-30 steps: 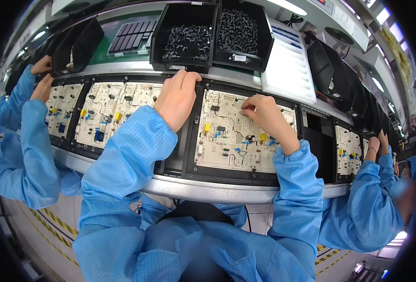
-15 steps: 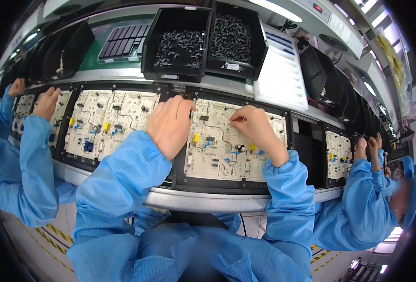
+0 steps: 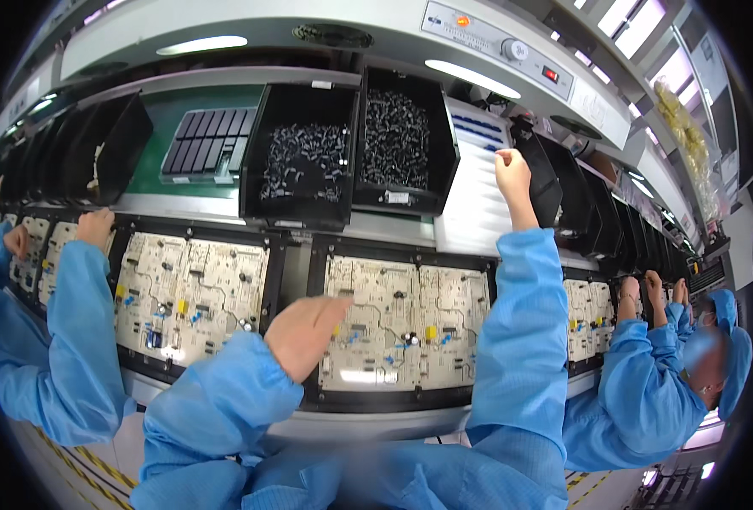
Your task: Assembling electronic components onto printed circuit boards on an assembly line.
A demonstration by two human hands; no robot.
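In front of me lies a cream circuit board (image 3: 376, 293) in a black frame, with yellow, blue and black parts standing on it. My left hand (image 3: 307, 336) is over the board's left edge, fingers stretched out and holding nothing visible; it hides part of the frame. Farther off, my right hand (image 3: 515, 178) is raised over the right side of a white foam tray (image 3: 470, 208). Its fingers are closed in a pinch; whatever may be between them is too small to make out. Rows of blue parts (image 3: 478, 129) lie at the tray's far end.
Two black bins (image 3: 296, 212) of small black parts stand behind the board. To their left is a tray of dark rectangular blocks (image 3: 211, 140). Another framed board (image 3: 191, 289) lies at left. Blue-sleeved co-workers (image 3: 79, 340) work on both sides; more black bins (image 3: 585, 200) line the right.
The view has tilted upward. My right hand has left the board and risen to the white tray. My left hand has come nearer, down the board's left side.
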